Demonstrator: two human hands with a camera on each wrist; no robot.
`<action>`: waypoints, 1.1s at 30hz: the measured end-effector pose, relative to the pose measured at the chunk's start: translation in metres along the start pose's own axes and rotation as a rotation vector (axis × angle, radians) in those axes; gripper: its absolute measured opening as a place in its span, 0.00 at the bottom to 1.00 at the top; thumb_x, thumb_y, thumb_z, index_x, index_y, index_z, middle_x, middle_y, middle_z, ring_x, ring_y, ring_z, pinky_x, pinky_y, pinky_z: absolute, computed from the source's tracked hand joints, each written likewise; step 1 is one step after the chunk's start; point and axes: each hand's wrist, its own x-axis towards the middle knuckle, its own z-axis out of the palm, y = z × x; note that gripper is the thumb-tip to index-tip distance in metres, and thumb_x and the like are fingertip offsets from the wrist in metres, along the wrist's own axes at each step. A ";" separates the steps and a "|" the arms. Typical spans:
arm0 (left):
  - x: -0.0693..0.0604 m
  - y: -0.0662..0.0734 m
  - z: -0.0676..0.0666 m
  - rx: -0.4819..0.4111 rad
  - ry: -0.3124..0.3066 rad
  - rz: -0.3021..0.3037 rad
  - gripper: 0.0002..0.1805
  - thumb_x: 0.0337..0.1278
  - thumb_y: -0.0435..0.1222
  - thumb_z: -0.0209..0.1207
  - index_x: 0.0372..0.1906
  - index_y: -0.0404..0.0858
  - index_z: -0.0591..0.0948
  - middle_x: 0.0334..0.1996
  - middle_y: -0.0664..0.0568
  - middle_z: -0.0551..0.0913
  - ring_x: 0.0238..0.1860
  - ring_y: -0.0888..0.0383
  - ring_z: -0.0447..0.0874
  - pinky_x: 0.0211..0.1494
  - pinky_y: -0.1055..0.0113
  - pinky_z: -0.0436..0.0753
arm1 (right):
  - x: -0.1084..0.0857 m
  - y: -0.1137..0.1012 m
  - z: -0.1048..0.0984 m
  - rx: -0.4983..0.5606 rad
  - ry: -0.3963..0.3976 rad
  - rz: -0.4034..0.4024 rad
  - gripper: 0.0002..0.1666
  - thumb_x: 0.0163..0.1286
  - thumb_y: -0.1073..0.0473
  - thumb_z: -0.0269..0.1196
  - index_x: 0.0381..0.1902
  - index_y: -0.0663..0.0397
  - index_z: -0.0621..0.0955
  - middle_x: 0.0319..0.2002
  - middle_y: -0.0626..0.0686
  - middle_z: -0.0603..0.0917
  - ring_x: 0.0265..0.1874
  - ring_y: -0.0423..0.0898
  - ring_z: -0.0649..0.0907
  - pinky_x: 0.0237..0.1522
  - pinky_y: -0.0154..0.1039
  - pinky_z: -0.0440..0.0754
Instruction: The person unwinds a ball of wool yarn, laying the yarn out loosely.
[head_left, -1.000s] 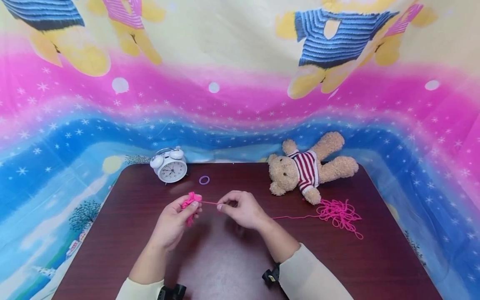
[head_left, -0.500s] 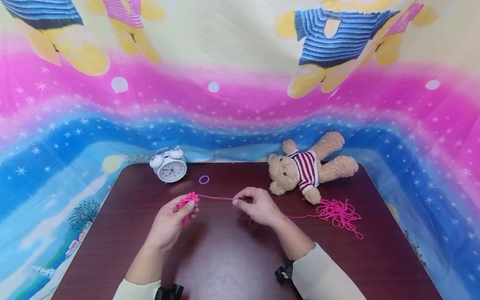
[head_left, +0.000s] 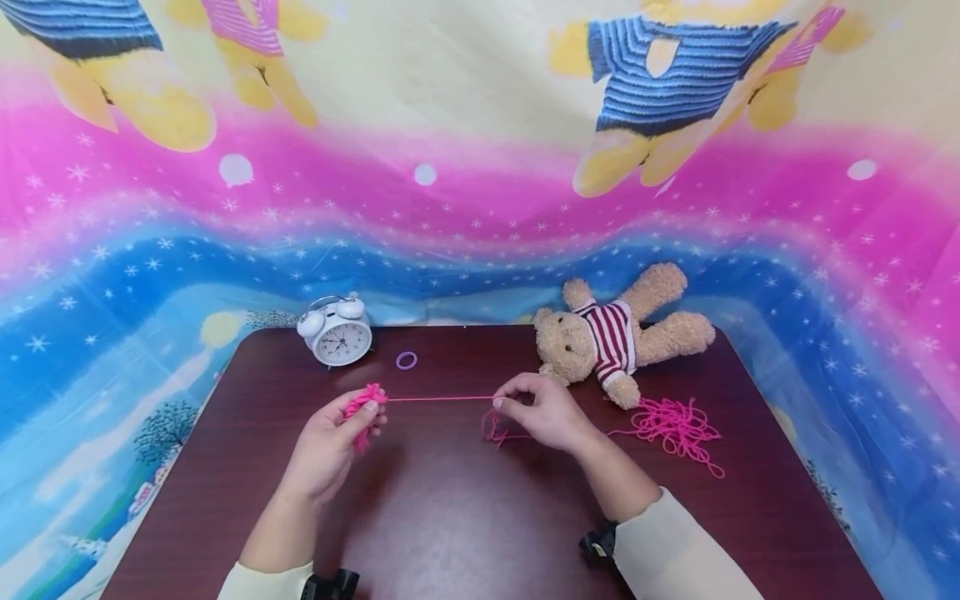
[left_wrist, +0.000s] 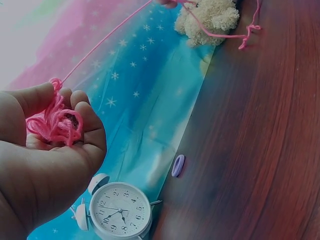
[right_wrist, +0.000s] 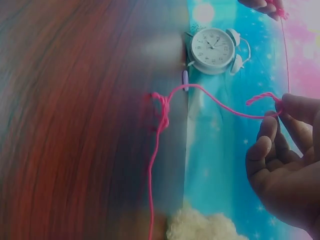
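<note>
A small bundle of pink yarn [left_wrist: 60, 120] lies in my left hand [head_left: 321, 446], the thumb pressed on it against the curled fingers. From it a single strand [head_left: 442, 398] runs taut across to my right hand [head_left: 551, 412], which pinches it between thumb and fingertips. Below the right fingertips hangs a slack length with a small knotted tangle [right_wrist: 164, 112], clearest in the right wrist view. That strand continues right to a loose heap of pink yarn [head_left: 678, 433] on the table.
A white alarm clock [head_left: 341, 337] stands at the table's back left, with a purple ring [head_left: 406, 360] beside it. At the back right a teddy bear [head_left: 615, 342] in a striped shirt lies on its side. A printed cloth [head_left: 465, 200] hangs behind the dark table [head_left: 450, 517].
My right hand has moved right, drawing the strand between the hands much longer. My left hand has shifted slightly left with its bundle. The slack tangle now shows below the right hand.
</note>
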 end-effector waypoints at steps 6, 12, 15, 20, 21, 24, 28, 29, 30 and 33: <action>0.000 0.000 -0.002 0.013 0.002 0.005 0.23 0.75 0.41 0.61 0.65 0.31 0.76 0.42 0.52 0.86 0.43 0.56 0.83 0.43 0.68 0.82 | -0.005 0.008 -0.011 -0.043 0.019 -0.024 0.03 0.69 0.55 0.70 0.39 0.42 0.90 0.39 0.40 0.88 0.43 0.41 0.85 0.50 0.44 0.80; 0.001 0.000 -0.004 0.008 0.009 -0.003 0.22 0.75 0.41 0.60 0.65 0.32 0.76 0.42 0.53 0.86 0.43 0.57 0.83 0.42 0.69 0.81 | -0.012 0.018 -0.023 -0.047 0.034 0.004 0.02 0.70 0.55 0.70 0.38 0.40 0.89 0.39 0.40 0.88 0.45 0.43 0.85 0.51 0.45 0.80; 0.001 0.000 -0.004 0.006 0.013 -0.005 0.23 0.75 0.41 0.60 0.66 0.31 0.75 0.41 0.53 0.86 0.42 0.57 0.83 0.40 0.70 0.81 | -0.015 0.023 -0.028 -0.045 0.050 0.019 0.02 0.69 0.56 0.71 0.38 0.41 0.90 0.41 0.42 0.88 0.48 0.44 0.85 0.53 0.47 0.80; 0.001 0.000 -0.005 -0.002 0.020 -0.002 0.21 0.76 0.40 0.59 0.64 0.32 0.76 0.40 0.54 0.87 0.41 0.59 0.83 0.39 0.71 0.79 | -0.021 0.033 -0.037 -0.053 0.076 0.027 0.04 0.69 0.56 0.71 0.40 0.46 0.90 0.44 0.45 0.89 0.51 0.49 0.85 0.58 0.52 0.79; 0.000 0.001 -0.006 0.000 0.021 0.001 0.21 0.77 0.40 0.59 0.64 0.33 0.76 0.40 0.54 0.87 0.41 0.59 0.83 0.39 0.71 0.79 | -0.023 0.035 -0.039 -0.054 0.077 0.033 0.04 0.69 0.56 0.71 0.40 0.46 0.90 0.45 0.46 0.89 0.52 0.49 0.85 0.59 0.52 0.79; 0.000 0.000 -0.008 0.009 0.024 0.001 0.21 0.76 0.41 0.60 0.64 0.34 0.77 0.41 0.54 0.87 0.41 0.58 0.83 0.40 0.70 0.80 | -0.027 0.040 -0.046 -0.064 0.083 0.069 0.04 0.70 0.55 0.70 0.41 0.44 0.90 0.46 0.45 0.89 0.52 0.49 0.85 0.58 0.52 0.79; 0.000 0.000 -0.012 0.018 0.025 0.003 0.21 0.75 0.43 0.61 0.64 0.36 0.78 0.42 0.54 0.86 0.42 0.58 0.83 0.41 0.70 0.81 | -0.032 0.045 -0.054 -0.084 0.092 0.085 0.04 0.70 0.55 0.70 0.41 0.44 0.90 0.41 0.43 0.88 0.45 0.45 0.85 0.51 0.46 0.81; 0.000 0.000 -0.012 0.020 0.025 0.003 0.21 0.75 0.43 0.61 0.64 0.36 0.78 0.42 0.53 0.86 0.42 0.58 0.83 0.41 0.70 0.81 | -0.034 0.046 -0.056 -0.091 0.095 0.081 0.05 0.70 0.55 0.70 0.42 0.45 0.90 0.40 0.43 0.88 0.44 0.44 0.85 0.49 0.45 0.81; 0.000 -0.001 -0.013 0.021 0.023 0.005 0.21 0.75 0.43 0.61 0.64 0.36 0.78 0.42 0.53 0.86 0.43 0.58 0.83 0.41 0.70 0.81 | -0.036 0.048 -0.058 -0.098 0.099 0.077 0.04 0.70 0.55 0.71 0.41 0.45 0.90 0.38 0.42 0.88 0.41 0.43 0.84 0.47 0.43 0.82; -0.002 0.000 -0.015 0.024 0.029 -0.003 0.22 0.75 0.43 0.61 0.65 0.35 0.77 0.43 0.53 0.86 0.43 0.58 0.83 0.44 0.70 0.82 | -0.040 0.051 -0.064 -0.119 0.105 0.071 0.03 0.70 0.56 0.71 0.40 0.44 0.90 0.36 0.40 0.88 0.41 0.42 0.84 0.47 0.42 0.81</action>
